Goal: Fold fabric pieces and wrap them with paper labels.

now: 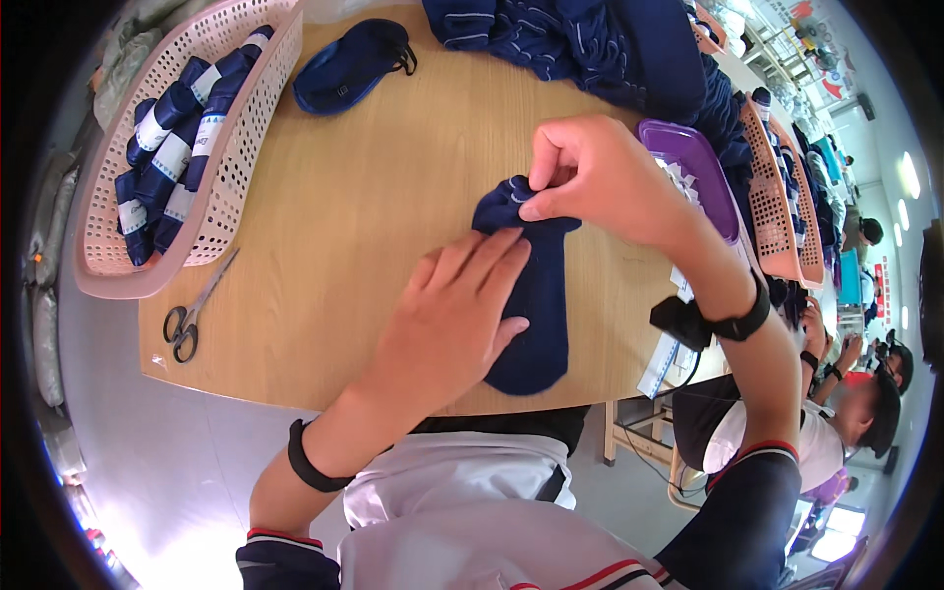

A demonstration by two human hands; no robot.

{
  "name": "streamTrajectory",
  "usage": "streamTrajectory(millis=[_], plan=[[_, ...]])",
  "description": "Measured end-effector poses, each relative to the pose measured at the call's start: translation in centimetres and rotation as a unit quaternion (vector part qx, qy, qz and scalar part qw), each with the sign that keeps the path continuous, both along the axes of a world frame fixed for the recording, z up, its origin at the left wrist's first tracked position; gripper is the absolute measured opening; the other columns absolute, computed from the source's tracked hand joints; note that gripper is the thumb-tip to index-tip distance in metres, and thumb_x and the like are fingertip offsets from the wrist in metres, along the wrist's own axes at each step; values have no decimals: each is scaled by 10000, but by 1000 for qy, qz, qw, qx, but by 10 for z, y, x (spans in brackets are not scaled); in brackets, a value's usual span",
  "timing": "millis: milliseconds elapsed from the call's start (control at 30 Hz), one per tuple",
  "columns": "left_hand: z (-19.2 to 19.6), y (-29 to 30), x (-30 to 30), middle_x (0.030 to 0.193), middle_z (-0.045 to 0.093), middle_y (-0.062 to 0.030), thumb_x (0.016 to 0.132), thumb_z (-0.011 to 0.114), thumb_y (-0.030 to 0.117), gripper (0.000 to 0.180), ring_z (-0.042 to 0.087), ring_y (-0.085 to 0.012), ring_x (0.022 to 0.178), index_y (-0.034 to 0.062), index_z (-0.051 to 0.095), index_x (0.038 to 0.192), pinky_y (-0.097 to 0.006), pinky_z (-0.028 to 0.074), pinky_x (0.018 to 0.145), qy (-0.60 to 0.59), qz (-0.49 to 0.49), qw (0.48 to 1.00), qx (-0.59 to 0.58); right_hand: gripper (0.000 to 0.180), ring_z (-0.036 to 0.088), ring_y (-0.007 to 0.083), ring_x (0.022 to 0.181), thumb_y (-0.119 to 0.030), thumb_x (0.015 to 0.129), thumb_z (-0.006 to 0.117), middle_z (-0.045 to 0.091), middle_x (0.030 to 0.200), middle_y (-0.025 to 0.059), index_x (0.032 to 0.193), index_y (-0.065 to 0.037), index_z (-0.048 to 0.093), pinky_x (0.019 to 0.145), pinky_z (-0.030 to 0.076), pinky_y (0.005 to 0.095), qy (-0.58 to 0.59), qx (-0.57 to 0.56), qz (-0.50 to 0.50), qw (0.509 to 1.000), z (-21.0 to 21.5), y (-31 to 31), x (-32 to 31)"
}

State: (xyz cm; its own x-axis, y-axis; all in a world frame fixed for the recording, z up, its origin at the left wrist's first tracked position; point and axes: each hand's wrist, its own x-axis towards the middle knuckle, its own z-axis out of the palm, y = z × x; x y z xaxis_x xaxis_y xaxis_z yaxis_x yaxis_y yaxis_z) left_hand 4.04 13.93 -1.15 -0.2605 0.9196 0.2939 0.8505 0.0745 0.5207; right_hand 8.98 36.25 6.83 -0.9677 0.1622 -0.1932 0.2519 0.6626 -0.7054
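A navy sock (536,324) lies lengthwise on the wooden table in front of me, its rounded end towards me. My left hand (457,300) rests on it, fingers stretched out and pressing the fabric flat. At the far end, the sock's top is bunched or folded over, and a thin pale line shows on it. My right hand (595,182) pinches this far end between thumb and forefinger, with the other fingers curled. Part of the sock is hidden under my left hand.
At left stands a pink basket (231,211) of rolled navy bundles with paper bands. Scissors (194,313) lie beside it; a navy eye mask (354,64) lies beyond. A navy fabric pile (590,49), purple tray (723,202) and another pink basket (777,236) line the far and right sides.
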Motion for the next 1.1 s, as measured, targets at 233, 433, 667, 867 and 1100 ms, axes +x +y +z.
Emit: streamTrajectory(millis=[233,433,667,867,1100], plan=[[-3,-24,-7,1423,550,-115,828,783,269,622,441,-312,1378,54,569,1372,-489,330,1137,42,-18,998,-50,311,717,314,861,-10,791,747,731,969,144,1093,-16,672,749,581,408,230,166,41,958,-14,-56,61],[8,-44,-33,1394,593,-84,900,680,393,532,433,-256,1411,46,622,1299,-466,257,1217,91,-204,967,-122,239,736,284,879,43,786,762,762,971,156,1020,46,718,742,605,353,374,276,79,882,-44,-94,98],[-5,-40,-38,1273,651,-126,815,709,469,586,489,-319,1345,12,657,1179,-513,250,1243,69,-227,965,-109,175,755,252,947,-28,855,758,778,942,137,1020,16,718,821,604,367,392,345,81,849,-83,-114,124],[-4,-41,-43,1278,642,-134,796,719,499,636,496,-330,1331,5,646,1191,-504,247,1243,77,-221,966,-112,215,731,271,1041,-59,897,695,759,1055,126,1090,32,716,928,594,388,315,362,82,873,-87,-118,132],[1,-42,-44,1362,590,-89,768,776,477,627,408,-334,1405,67,644,1224,-544,291,1155,65,-181,971,-142,253,710,250,1112,-101,913,714,759,1109,103,1147,-4,725,969,579,389,302,329,55,893,-90,-126,141]])
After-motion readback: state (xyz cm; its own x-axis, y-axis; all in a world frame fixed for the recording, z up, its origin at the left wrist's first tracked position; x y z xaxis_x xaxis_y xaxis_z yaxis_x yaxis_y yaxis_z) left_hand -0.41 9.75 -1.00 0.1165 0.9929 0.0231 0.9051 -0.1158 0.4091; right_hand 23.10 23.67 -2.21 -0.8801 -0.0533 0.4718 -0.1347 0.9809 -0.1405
